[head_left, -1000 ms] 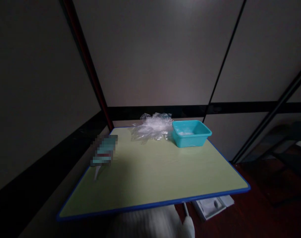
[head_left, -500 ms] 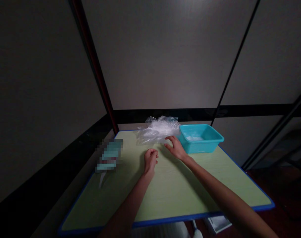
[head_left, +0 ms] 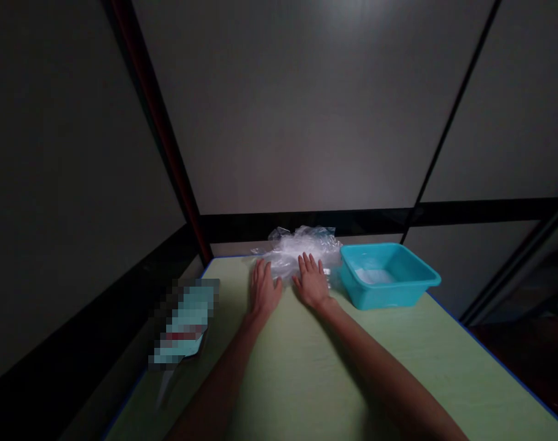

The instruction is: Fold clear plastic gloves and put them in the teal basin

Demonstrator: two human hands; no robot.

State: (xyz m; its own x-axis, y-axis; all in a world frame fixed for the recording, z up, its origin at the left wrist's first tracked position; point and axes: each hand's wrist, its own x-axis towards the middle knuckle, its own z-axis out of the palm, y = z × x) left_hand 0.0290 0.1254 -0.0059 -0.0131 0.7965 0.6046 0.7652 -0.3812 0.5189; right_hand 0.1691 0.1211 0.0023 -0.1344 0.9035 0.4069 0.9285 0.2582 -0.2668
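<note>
Crumpled clear plastic (head_left: 290, 251) lies at the back of the green table (head_left: 301, 367), near the wall. My left hand (head_left: 264, 288) is at its front left edge, fingers spread, holding nothing. Beside it, my right hand (head_left: 312, 280) reaches onto the front of the plastic with its fingers stretched out, palm down. Just right of the plastic stands a turquoise basin (head_left: 389, 291) with something white (head_left: 375, 276) on its bottom.
At the table's left edge is a pale green, pixelated object (head_left: 187, 321), with a thin light strip below it. A grey panelled wall (head_left: 288, 122) rises behind the table. Blue trim runs along the table's edge.
Both hands have moved to the plastic, and the fingers of my left hand have opened out. The view has shifted closer to the table, so the basin looks larger.
</note>
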